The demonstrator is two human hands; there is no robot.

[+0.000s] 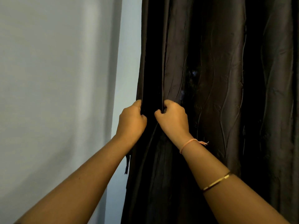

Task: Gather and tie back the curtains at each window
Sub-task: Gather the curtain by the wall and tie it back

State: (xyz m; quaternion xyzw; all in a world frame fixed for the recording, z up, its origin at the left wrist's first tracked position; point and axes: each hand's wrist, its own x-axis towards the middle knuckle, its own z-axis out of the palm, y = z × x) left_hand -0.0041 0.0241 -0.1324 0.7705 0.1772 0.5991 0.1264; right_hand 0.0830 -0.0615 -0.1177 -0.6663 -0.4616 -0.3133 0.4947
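Dark curtain hangs beside pale wall. L hand clenched on its outer edge, R hand fisted round a fold just beside. Risk: slick folds slip out w/ loose grip (tie strip dangles unused below).

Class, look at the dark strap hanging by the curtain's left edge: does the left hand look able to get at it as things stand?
Probably yes, but not at once. The strap hangs just below the left hand, nothing between, but that hand is gripping the curtain edge and must let go first.
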